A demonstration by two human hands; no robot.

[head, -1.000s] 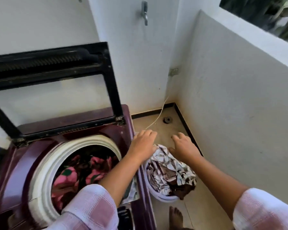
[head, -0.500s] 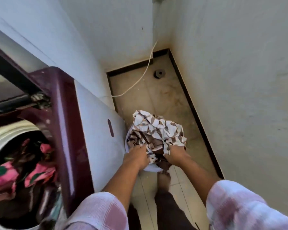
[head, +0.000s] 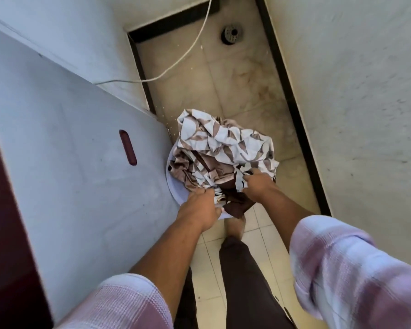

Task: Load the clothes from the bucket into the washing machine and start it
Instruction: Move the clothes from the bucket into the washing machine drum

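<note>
— Where are the clothes?
— The patterned clothes (head: 223,143) are heaped in the bucket (head: 173,189), which stands just beside the washing machine (head: 81,167).
— And the hands?
— At the bucket's near rim, the left hand (head: 198,210) and the right hand (head: 258,184) each clutch a bunch of that cloth.

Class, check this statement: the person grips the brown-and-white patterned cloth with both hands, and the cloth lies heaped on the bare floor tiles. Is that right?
One detail is wrong. In the head view the left hand and right hand do grip the patterned cloth, but it lies heaped in the white bucket, not on the bare floor tiles.
</note>
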